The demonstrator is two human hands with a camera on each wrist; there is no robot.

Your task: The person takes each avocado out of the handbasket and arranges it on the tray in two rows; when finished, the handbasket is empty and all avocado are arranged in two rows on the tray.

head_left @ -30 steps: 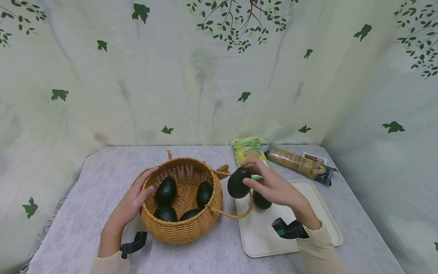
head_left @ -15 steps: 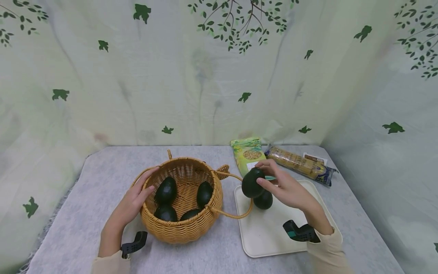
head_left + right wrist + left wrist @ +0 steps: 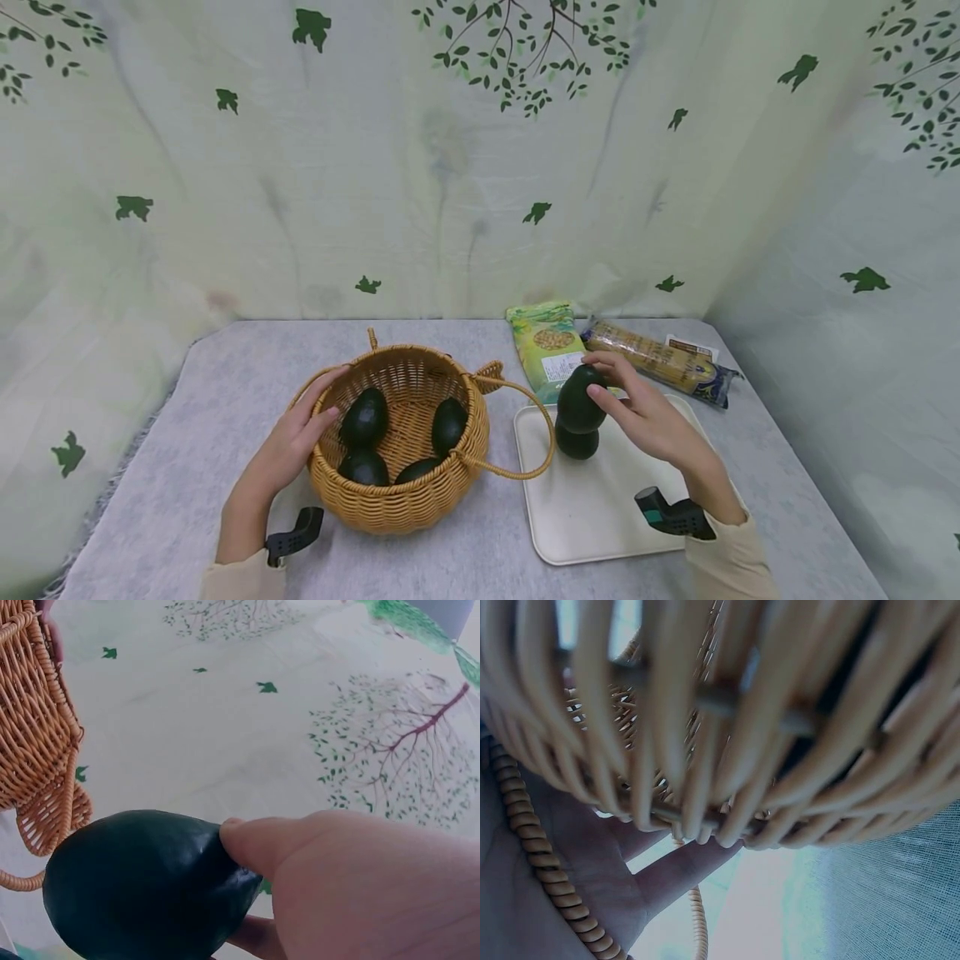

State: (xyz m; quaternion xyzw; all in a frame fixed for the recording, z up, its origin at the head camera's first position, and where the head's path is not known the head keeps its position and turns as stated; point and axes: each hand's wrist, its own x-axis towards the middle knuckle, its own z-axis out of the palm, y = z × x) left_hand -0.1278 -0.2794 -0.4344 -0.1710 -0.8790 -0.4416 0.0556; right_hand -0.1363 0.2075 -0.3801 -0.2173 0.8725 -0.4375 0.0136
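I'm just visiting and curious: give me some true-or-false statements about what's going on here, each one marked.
1. The right hand holds a dark avocado. True.
2. The left hand touches the wicker basket. True.
3. The wicker basket holds nothing. False: four avocados show inside.
4. Another avocado lies on the tray. True.
5. The tray is round. False: it is rectangular with rounded corners.
6. In the head view, the wicker basket stands right of the tray. False: it stands left.

Wicker handle (image 3: pixel 517 476) jutting toward tray (image 3: pixel 585 508), bag (image 3: pixel 547 342) behind, tray's front open
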